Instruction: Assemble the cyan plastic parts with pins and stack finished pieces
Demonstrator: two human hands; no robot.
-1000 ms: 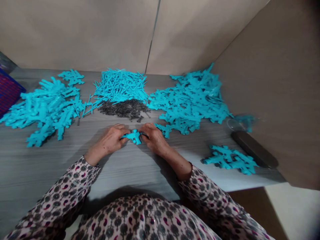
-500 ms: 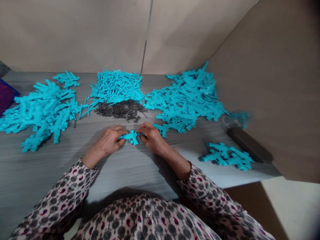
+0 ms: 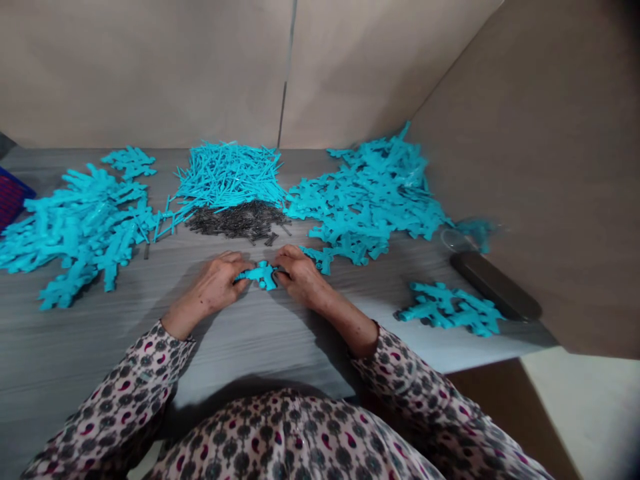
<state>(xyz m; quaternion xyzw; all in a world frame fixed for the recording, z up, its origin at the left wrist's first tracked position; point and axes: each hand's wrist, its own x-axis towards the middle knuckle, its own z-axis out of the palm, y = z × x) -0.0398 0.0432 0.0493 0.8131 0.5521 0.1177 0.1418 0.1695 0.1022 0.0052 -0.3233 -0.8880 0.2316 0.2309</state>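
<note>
A small turquoise plastic piece [image 3: 261, 274] lies on the grey table [image 3: 250, 347] in the middle. My left hand [image 3: 216, 283] grips its left end with curled fingers. My right hand [image 3: 299, 275] pinches its right end. Just behind my hands is a heap of small dark pins [image 3: 236, 220], and behind that a heap of thin turquoise sticks [image 3: 226, 177].
Large piles of turquoise parts lie at the left [image 3: 75, 223] and at the right [image 3: 370, 197]. A smaller group of turquoise parts [image 3: 447, 308] sits near the right edge beside a dark oblong case [image 3: 495, 285]. Beige partition walls [image 3: 150, 67] enclose the back and right.
The view has shifted slightly; both hands keep hold of the turquoise piece in the same place.
</note>
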